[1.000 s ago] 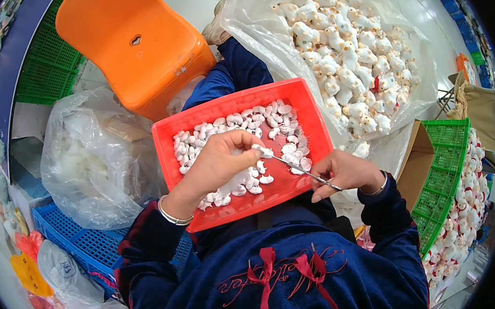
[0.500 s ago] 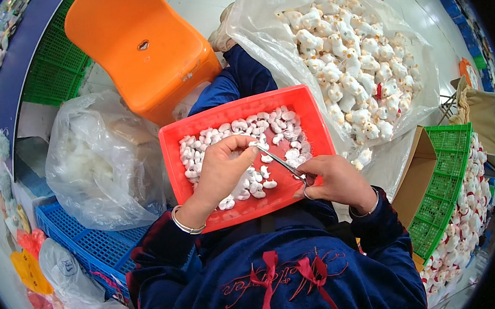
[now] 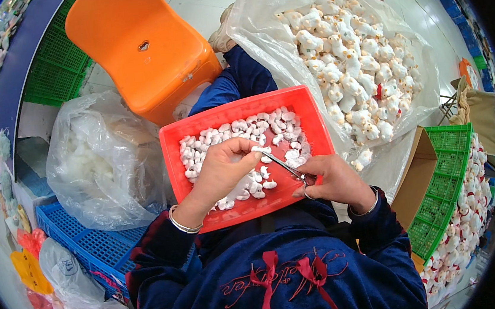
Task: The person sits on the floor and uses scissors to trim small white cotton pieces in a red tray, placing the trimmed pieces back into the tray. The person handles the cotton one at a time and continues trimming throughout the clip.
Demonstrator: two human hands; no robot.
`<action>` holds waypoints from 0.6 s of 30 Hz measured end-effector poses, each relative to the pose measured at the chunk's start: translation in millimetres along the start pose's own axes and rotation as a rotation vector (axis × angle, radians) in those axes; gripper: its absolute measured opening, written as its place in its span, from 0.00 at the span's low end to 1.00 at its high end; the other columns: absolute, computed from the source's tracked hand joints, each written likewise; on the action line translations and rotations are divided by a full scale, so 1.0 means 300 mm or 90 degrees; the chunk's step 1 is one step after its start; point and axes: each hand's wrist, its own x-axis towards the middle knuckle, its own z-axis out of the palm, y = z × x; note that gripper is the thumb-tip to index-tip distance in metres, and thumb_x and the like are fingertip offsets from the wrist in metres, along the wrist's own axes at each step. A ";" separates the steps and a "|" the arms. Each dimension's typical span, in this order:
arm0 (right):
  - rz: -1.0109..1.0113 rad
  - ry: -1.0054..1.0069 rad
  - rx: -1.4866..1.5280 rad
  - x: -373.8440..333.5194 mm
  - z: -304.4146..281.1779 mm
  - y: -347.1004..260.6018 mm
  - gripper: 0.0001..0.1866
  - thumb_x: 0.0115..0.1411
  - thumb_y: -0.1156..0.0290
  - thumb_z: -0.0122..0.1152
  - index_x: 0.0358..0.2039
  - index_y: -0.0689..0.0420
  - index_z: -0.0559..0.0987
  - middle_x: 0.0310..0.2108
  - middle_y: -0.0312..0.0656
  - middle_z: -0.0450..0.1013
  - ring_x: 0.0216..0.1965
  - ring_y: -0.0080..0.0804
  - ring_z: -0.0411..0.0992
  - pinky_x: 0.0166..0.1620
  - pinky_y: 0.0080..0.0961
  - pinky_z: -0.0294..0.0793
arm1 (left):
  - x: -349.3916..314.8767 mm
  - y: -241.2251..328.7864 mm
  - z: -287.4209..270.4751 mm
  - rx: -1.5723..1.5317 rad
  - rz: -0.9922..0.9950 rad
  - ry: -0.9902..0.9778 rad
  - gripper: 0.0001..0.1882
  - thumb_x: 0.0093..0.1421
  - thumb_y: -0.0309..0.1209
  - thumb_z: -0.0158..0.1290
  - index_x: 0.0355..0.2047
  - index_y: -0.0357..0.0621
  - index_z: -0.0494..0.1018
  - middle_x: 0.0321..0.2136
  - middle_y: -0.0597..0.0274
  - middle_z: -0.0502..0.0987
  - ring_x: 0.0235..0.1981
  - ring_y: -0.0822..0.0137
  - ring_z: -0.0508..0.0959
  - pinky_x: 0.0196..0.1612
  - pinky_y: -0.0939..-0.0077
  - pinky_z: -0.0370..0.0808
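Observation:
A red plastic tray rests on my lap, with many small curved white fabric pieces lying in it. Above the tray, my left hand pinches one small white piece between thumb and fingertips. My right hand is closed round the ring handles of slim metal forceps. Their tips reach up and left to the piece in my left fingers. Whether the tips are inside the piece or just against it, I cannot tell.
Ahead stands an orange plastic chair. To its right, a large clear bag holds many white stuffed toys. A bag of white stuffing and a blue crate are at left; a green crate and cardboard box at right.
My left hand has shifted very slightly right and down with the white piece. The forceps' tips have shifted a little with it; the tray stays put.

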 end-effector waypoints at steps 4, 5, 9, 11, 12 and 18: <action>-0.025 -0.030 -0.079 0.012 -0.036 -0.014 0.18 0.50 0.62 0.76 0.37 0.60 0.84 0.30 0.49 0.78 0.36 0.49 0.77 0.40 0.39 0.76 | 0.000 -0.029 -0.004 -0.066 -0.018 -0.015 0.07 0.66 0.29 0.59 0.40 0.38 0.80 0.29 0.71 0.79 0.28 0.82 0.74 0.33 0.87 0.70; -0.033 -0.012 -0.089 0.013 -0.034 -0.013 0.19 0.50 0.62 0.76 0.38 0.60 0.84 0.31 0.48 0.78 0.37 0.48 0.77 0.41 0.38 0.76 | 0.000 -0.039 -0.002 -0.078 -0.020 -0.024 0.07 0.67 0.30 0.59 0.40 0.38 0.80 0.28 0.71 0.79 0.27 0.82 0.74 0.32 0.87 0.70; -0.034 0.029 -0.089 0.024 -0.022 0.002 0.24 0.49 0.63 0.76 0.44 0.60 0.81 0.37 0.48 0.77 0.41 0.47 0.76 0.46 0.38 0.76 | 0.008 -0.004 0.005 -0.128 -0.032 0.062 0.06 0.69 0.31 0.57 0.38 0.42 0.78 0.22 0.73 0.73 0.22 0.82 0.69 0.29 0.87 0.68; -0.047 0.038 -0.094 0.030 -0.017 0.005 0.27 0.48 0.62 0.76 0.47 0.60 0.80 0.40 0.48 0.76 0.44 0.48 0.74 0.48 0.39 0.75 | 0.023 -0.016 -0.039 -0.268 0.015 0.091 0.06 0.70 0.31 0.55 0.39 0.42 0.78 0.23 0.73 0.73 0.23 0.82 0.69 0.29 0.87 0.68; -0.068 0.045 -0.109 0.033 -0.015 0.004 0.29 0.47 0.61 0.77 0.49 0.60 0.79 0.41 0.49 0.75 0.46 0.48 0.73 0.50 0.39 0.74 | 0.031 -0.032 -0.059 -0.338 0.039 0.106 0.06 0.71 0.32 0.54 0.40 0.42 0.77 0.23 0.73 0.74 0.24 0.82 0.69 0.29 0.87 0.67; -0.104 0.021 -0.161 0.083 0.043 -0.050 0.33 0.41 0.57 0.78 0.47 0.59 0.78 0.46 0.49 0.71 0.52 0.50 0.68 0.56 0.41 0.68 | 0.031 -0.040 -0.008 -0.399 0.095 0.160 0.06 0.71 0.31 0.53 0.42 0.44 0.77 0.34 0.70 0.78 0.34 0.79 0.75 0.39 0.84 0.74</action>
